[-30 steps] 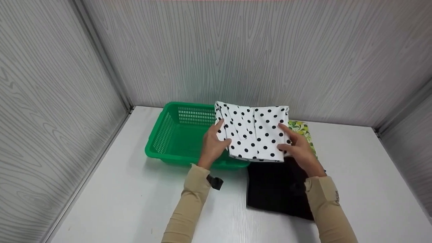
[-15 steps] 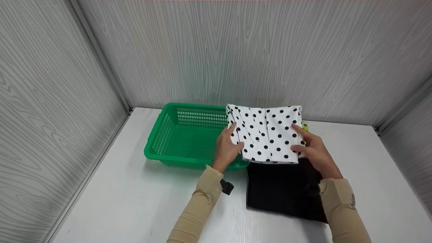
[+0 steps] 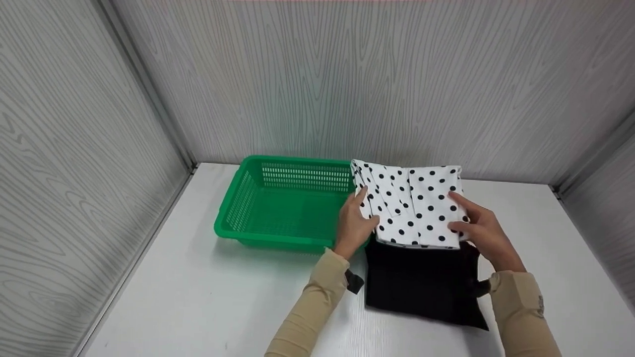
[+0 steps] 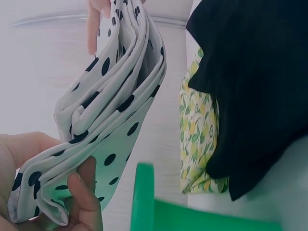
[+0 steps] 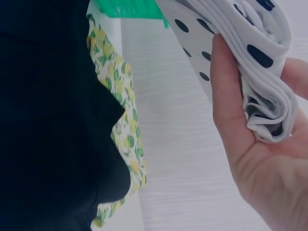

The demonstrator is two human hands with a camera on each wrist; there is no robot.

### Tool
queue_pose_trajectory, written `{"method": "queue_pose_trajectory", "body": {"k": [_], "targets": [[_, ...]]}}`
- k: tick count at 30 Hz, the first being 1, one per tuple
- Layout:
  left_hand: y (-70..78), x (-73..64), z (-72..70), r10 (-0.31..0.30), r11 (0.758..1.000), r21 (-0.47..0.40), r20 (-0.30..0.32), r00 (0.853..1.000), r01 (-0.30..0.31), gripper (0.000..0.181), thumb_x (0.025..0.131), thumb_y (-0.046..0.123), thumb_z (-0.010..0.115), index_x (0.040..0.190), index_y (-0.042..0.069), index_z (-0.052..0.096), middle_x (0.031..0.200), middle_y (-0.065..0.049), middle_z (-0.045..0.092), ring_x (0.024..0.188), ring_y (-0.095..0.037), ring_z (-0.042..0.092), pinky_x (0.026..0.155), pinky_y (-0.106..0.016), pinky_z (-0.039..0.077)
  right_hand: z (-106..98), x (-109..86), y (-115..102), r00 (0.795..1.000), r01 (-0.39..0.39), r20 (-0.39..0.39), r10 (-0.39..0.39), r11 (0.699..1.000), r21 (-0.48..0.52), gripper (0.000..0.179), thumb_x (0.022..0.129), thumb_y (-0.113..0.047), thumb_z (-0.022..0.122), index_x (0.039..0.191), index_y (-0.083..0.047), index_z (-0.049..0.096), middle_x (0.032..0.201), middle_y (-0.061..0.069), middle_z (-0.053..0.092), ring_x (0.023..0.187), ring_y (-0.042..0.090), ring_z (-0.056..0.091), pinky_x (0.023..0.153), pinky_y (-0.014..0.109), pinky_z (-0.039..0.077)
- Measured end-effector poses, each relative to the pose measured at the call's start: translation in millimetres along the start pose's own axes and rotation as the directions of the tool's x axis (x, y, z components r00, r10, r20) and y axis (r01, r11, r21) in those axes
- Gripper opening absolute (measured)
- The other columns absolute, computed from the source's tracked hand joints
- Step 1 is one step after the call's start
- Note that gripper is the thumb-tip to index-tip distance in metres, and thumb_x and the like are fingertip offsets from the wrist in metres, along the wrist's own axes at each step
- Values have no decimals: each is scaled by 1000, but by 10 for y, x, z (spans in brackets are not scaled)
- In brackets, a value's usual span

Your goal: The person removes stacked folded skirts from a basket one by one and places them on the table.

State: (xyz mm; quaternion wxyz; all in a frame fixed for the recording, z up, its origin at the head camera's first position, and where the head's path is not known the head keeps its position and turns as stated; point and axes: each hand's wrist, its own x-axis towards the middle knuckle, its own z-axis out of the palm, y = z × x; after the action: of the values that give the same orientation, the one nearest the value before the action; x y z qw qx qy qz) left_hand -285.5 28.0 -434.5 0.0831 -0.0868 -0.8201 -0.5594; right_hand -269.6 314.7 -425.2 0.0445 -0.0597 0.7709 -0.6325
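A folded white cloth with black dots (image 3: 431,208) hangs above the table between my two hands. My left hand (image 3: 354,220) grips its left edge, thumb on the front; in the left wrist view the fingers curl round the stacked layers. The opposite edge is held by my right hand (image 3: 481,228), and the right wrist view shows the cloth's rolled layers (image 5: 269,115) between thumb and fingers. Below lies a black cloth (image 3: 421,282), partly covered by the dotted one in the head view. A lemon-print cloth (image 4: 197,139) shows from under the black one in both wrist views.
A green plastic basket (image 3: 292,241) with slotted walls stands at the left, its right end overlapped by my left hand and the dotted cloth. Wood-grain panels (image 3: 317,79) enclose the white table (image 3: 163,277) at the back and sides.
Both hands have carried the dotted cloth rightward, away from over the basket, to above the black cloth. The lemon-print cloth has become hidden in the head view. The basket stays put.
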Motion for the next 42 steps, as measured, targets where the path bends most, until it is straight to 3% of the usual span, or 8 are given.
{"method": "queue_pose_trajectory", "body": {"k": [6,10,17,23,29,32,37,42], "targets": [[55,-1,189,6,1000,14,8,1000,-6,70,85,-1,69,151,4,48,153,-24,43,143,-35,39,95,-40,49,-164,-85,72,1000,5,-14,-5,1000,6,78,95,7,62,161,-5,23,162,29,17,113,-1,55,83,25,55],[93,-12,329,-3,1000,23,9,1000,2,70,85,0,71,150,5,49,152,-23,44,142,-34,40,97,-39,49,-291,-146,122,1000,9,-28,-8,999,34,77,95,8,62,161,-7,25,163,30,12,113,-3,54,83,24,55],[81,-92,553,-53,999,11,13,999,53,71,83,-1,70,150,8,51,152,-22,45,134,-33,49,78,-32,47,-441,-235,218,999,-2,-41,5,997,76,78,94,7,65,160,-11,29,163,32,6,112,-4,56,83,24,55],[99,-109,672,-95,995,17,41,995,94,71,84,1,72,151,12,51,152,-18,46,134,-31,50,75,-30,45,-531,-281,291,999,-7,-43,11,996,87,79,94,6,65,161,-12,27,164,30,8,111,-4,57,83,23,55],[170,-112,791,-95,995,21,40,995,94,71,84,2,73,150,14,52,153,-19,45,133,-31,51,72,-28,44,-656,-353,318,998,0,-63,8,992,126,79,93,7,67,160,-17,34,164,18,22,110,-2,59,80,23,55],[183,-137,859,-89,996,12,47,995,89,71,84,1,73,150,13,52,153,-19,45,134,-31,51,70,-27,44,-732,-389,327,998,3,-70,4,995,101,79,93,7,67,160,-18,33,166,19,17,110,-4,57,81,21,54],[186,-200,986,-83,996,-14,77,994,84,69,85,7,79,149,10,52,153,-18,45,138,-30,46,86,-26,49,-837,-488,381,996,-5,-90,10,998,61,79,93,7,67,160,-20,35,167,17,12,110,-8,55,81,19,54],[239,-254,1125,-89,996,-18,119,989,92,72,85,16,83,150,10,52,151,-15,48,137,-26,47,102,-30,46,-953,-574,427,990,-40,-132,44,999,33,80,93,7,67,160,-21,35,168,19,6,108,-8,53,81,18,53]]}}
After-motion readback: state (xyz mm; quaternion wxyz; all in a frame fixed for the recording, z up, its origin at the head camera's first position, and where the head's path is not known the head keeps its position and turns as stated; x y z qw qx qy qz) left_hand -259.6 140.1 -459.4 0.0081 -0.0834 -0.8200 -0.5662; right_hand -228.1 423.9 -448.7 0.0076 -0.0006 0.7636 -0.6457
